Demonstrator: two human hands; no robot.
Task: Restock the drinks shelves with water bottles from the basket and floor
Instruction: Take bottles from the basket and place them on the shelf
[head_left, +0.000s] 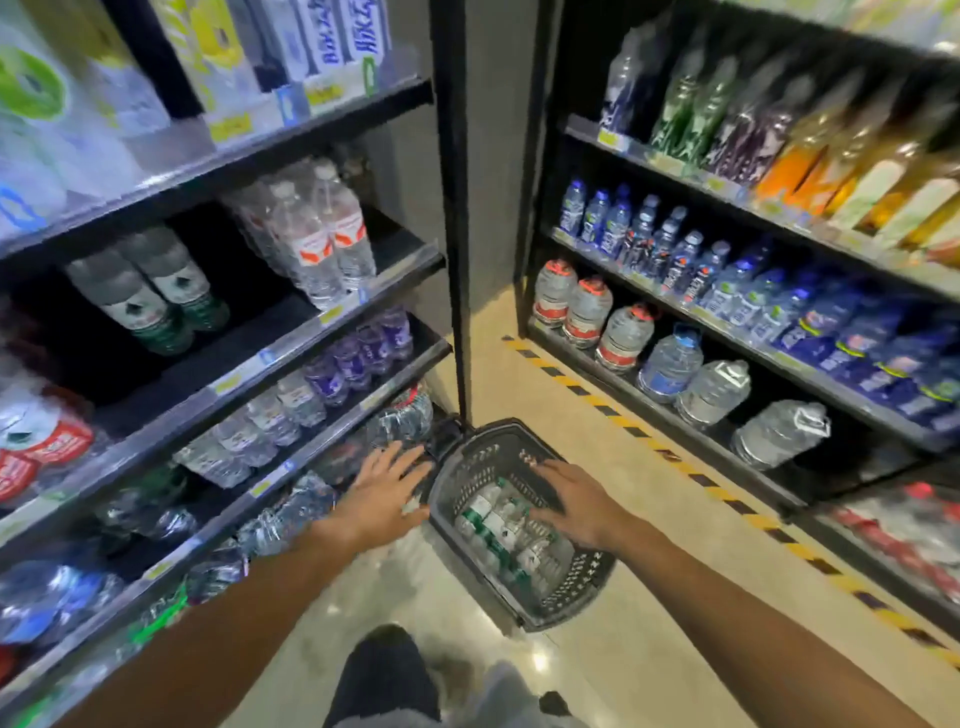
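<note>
basket (519, 525) on glossy tiled floor (623, 519)

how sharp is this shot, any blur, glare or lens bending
Head view: wide-angle bending bows the dark metal shelves outward; motion blur smears the edges, worst on the orange juice bottles; the grey plastic basket, left hand and right hand are sharper; small ceiling-light glare on the glossy beige floor.

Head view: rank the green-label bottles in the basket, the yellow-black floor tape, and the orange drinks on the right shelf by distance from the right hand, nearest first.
1. Green-label bottles in the basket, just under the right hand.
2. Yellow-black floor tape, on the floor to its right.
3. Orange drinks, high on the right shelf.
</note>
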